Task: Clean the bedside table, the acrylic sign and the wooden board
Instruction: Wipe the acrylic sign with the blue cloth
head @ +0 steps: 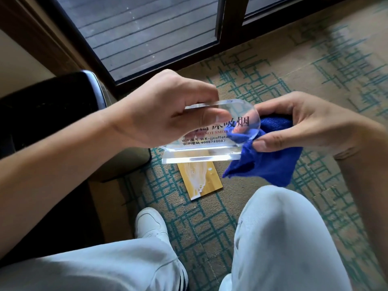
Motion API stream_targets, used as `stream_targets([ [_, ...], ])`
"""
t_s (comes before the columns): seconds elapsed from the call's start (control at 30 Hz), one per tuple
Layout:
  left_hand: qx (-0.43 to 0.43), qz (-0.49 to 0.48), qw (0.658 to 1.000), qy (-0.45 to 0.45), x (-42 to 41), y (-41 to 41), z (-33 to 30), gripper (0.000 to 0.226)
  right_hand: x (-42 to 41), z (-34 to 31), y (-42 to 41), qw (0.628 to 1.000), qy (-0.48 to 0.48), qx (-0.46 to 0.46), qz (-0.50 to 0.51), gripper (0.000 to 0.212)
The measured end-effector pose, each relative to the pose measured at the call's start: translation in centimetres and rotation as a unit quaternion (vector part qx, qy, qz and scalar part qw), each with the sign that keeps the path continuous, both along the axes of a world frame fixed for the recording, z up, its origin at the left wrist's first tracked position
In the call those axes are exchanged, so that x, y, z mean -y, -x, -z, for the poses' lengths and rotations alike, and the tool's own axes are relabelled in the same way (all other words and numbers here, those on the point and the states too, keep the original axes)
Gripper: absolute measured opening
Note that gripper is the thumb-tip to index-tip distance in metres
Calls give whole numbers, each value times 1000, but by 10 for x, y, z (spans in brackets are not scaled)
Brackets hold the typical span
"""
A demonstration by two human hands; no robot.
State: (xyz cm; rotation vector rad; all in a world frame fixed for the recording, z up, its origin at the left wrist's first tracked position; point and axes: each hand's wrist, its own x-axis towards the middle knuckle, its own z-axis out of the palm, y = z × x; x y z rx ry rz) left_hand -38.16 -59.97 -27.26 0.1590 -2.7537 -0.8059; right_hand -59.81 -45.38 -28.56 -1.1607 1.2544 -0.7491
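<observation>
The acrylic sign [212, 131] carries large black Chinese characters, the last reading 烟, then a red line partly hidden by my hand that shows "NOT SMOK", then two white lines: "WiFi账号 WX-jjcoffetel" and "WiFi密码 4008740087". It is a clear, thick slab with a rounded top corner at 3 o'clock and a clear foot strip along its lower edge. I hold it in the air above the carpet [315, 59], its long axis running from 9 to 3 o'clock, the printed face tipped up toward me and the foot nearest my knees.

My left hand [159, 110] grips the sign at its 9 o'clock end, fingers [201, 93] curled over the top edge and thumb pressed on the front face. My right hand [302, 124] is at 3 o'clock of the sign, thumb and fingers pinching a blue cloth [270, 162] bunched against the sign's rounded end; part of the cloth shows through the clear plastic and the rest hangs toward 6 o'clock.

The wooden board [199, 179] lies flat on the carpet directly below the sign, pale yellow with a whitish streak, its long axis running roughly 12 to 6 o'clock. A white shoe [151, 223] stands at 7 o'clock of the board.
</observation>
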Motion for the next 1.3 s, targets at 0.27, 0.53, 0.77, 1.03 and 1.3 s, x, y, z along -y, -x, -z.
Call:
stream_targets([
  [0.27, -1, -2, 1000, 13, -4, -2, -4, 44, 0, 8, -2, 997, -10, 69, 34, 17],
  [0.53, 1, -11, 999, 34, -4, 3, 8, 43, 9, 30, -13, 985, -14, 108, 131, 15],
  [0.77, -5, -30, 999, -25, 4, 2, 9, 39, 15, 34, -7, 958, 42, 102, 265, 13],
  [1.03, 11, -11, 998, 57, 3, 6, 8, 43, 28, 22, -3, 997, -42, 25, 56, 20],
  [1.3, -9, -25, 997, 66, 5, 5, 19, 42, 44, 38, -8, 966, 23, -73, 247, 11],
])
